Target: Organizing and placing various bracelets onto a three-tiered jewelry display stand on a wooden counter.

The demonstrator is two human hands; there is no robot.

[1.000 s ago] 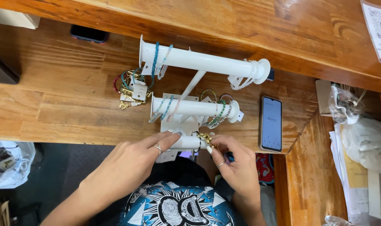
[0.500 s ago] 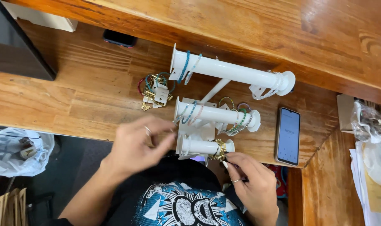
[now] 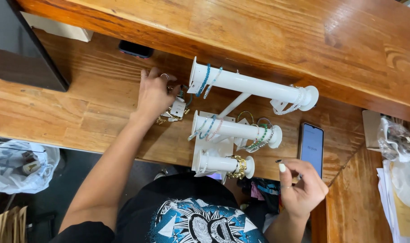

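My left hand (image 3: 154,95) lies spread over a small heap of tagged bracelets (image 3: 175,109) on the wooden table (image 3: 79,112), just left of the white display stand (image 3: 234,130); whether its fingers have pinched one I cannot tell. My right hand (image 3: 304,191) hangs loosely curled and empty near the phone (image 3: 311,146). I count three white bars, stepped so each shows its bracelets, the lowest bearing a gold chain bracelet (image 3: 239,167).

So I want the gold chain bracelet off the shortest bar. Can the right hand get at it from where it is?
Probably yes. The right hand hovers empty beside the free end of the shortest bar, where the gold chain bracelet hangs. Nothing lies between them; the phone sits off to the side.
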